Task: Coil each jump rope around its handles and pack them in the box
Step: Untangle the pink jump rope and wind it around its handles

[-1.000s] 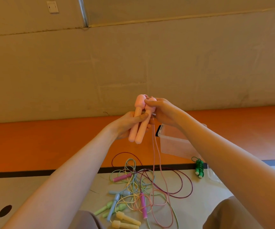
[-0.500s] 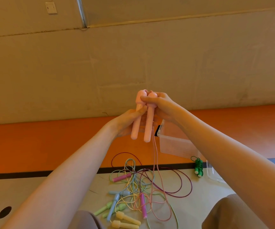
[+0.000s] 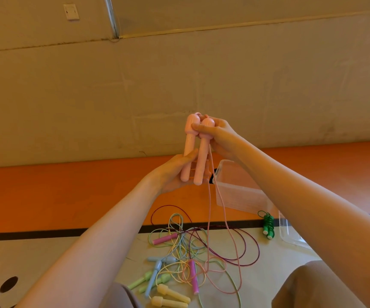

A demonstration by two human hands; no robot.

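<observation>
Two pale pink jump rope handles (image 3: pixel 194 150) are held upright side by side in front of the wall. My left hand (image 3: pixel 172 172) grips their lower ends, thumb across the front. My right hand (image 3: pixel 218 135) pinches their rounded tops. The pale pink rope (image 3: pixel 222 210) hangs from the handles down to the floor. A clear plastic box (image 3: pixel 235 192) stands on the floor behind my right forearm. A green rope coiled round its handles (image 3: pixel 268 226) lies beside the box.
A tangle of loose ropes (image 3: pixel 186 247) lies on the floor with magenta, blue, light green and yellow handles (image 3: pixel 170 296). A clear lid (image 3: pixel 291 236) lies at the right. My knees show at the bottom edge. An orange band runs along the wall's base.
Both hands have lifted the pink handles a little and brought them upright and parallel. My right hand has shifted onto the handle tops. The rope hangs straighter.
</observation>
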